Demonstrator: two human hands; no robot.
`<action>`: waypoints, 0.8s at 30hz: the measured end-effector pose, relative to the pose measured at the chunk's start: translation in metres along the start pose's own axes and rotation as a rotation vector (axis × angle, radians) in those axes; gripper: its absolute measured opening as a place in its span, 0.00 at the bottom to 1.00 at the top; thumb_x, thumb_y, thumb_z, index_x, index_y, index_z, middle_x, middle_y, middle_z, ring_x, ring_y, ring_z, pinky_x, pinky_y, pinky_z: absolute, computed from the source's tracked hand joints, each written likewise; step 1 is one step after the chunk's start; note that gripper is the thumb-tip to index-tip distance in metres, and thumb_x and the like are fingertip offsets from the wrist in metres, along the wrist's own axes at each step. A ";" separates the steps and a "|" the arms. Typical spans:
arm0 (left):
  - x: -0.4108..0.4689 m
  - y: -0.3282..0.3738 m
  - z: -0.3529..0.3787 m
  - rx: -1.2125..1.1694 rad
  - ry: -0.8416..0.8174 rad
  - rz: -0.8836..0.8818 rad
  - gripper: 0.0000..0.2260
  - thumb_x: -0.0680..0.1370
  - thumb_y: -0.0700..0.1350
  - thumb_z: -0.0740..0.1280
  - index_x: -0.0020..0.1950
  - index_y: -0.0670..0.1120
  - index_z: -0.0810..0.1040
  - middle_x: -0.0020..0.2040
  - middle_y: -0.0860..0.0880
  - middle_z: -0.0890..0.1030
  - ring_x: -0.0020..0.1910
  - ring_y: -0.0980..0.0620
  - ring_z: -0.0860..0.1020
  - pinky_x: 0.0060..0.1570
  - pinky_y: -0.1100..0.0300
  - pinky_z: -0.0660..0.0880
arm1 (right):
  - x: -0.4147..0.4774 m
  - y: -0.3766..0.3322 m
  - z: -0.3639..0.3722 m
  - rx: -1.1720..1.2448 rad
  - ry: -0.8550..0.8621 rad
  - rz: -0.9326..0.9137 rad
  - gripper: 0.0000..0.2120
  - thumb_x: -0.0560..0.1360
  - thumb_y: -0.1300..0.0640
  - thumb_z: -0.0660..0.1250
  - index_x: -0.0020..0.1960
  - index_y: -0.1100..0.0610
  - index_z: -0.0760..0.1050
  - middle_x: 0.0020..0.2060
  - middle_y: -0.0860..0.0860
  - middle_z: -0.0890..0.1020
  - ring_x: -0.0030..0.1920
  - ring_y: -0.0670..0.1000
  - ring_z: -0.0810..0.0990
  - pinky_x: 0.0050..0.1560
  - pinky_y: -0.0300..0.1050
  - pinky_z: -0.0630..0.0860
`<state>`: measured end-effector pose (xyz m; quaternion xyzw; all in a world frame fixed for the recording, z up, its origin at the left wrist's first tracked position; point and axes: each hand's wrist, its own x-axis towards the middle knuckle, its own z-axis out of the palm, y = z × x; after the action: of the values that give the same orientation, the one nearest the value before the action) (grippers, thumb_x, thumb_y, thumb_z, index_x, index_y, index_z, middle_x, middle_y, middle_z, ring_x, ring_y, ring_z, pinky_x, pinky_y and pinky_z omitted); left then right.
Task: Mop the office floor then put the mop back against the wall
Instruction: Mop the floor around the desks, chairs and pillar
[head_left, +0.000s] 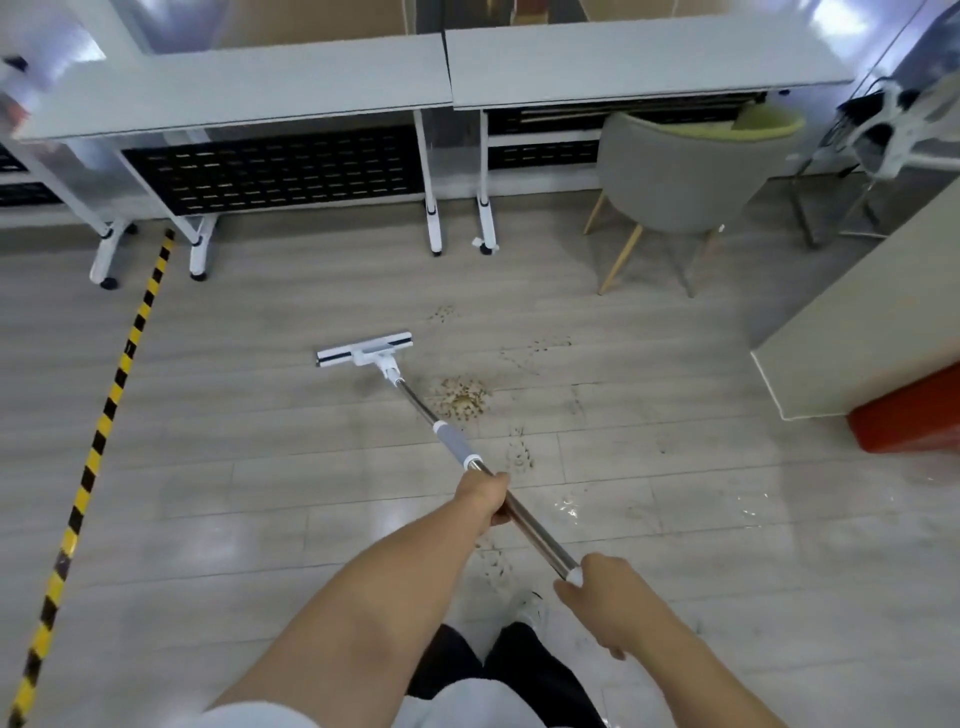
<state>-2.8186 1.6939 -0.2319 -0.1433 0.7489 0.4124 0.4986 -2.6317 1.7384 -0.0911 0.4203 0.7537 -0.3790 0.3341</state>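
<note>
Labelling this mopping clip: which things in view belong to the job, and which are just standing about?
Job: mop, held by left hand and right hand; brown spill; floor.
Standing about: grey chair, desks, striped tape, red box.

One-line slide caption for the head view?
Both hands, left and right, grip the mop beside a brown spill.

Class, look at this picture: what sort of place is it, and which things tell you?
Most likely an office: long white desks on castors, a grey shell chair tucked under one, and hazard tape along the plank floor.
</note>
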 end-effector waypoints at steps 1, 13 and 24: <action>0.009 0.018 0.001 -0.014 0.006 -0.002 0.09 0.81 0.43 0.65 0.59 0.41 0.72 0.44 0.44 0.78 0.39 0.48 0.79 0.32 0.56 0.79 | 0.012 -0.008 -0.013 0.008 -0.004 -0.007 0.13 0.82 0.48 0.61 0.47 0.57 0.70 0.40 0.53 0.77 0.25 0.50 0.75 0.21 0.40 0.71; 0.167 0.200 -0.054 -0.045 -0.004 -0.028 0.09 0.77 0.36 0.71 0.54 0.40 0.74 0.42 0.43 0.77 0.36 0.49 0.77 0.29 0.58 0.76 | 0.183 -0.173 -0.107 0.141 0.006 0.006 0.14 0.82 0.51 0.62 0.50 0.62 0.74 0.32 0.56 0.80 0.26 0.54 0.79 0.29 0.42 0.76; 0.322 0.348 -0.112 -0.018 -0.130 0.131 0.12 0.73 0.33 0.71 0.52 0.42 0.72 0.40 0.42 0.75 0.35 0.46 0.76 0.33 0.57 0.74 | 0.386 -0.339 -0.162 0.118 0.123 0.058 0.14 0.80 0.54 0.60 0.40 0.61 0.75 0.29 0.54 0.77 0.28 0.54 0.79 0.28 0.42 0.74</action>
<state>-3.2557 1.8871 -0.3270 -0.0714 0.7188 0.4594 0.5170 -3.1257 1.9016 -0.2305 0.4835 0.7366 -0.3863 0.2727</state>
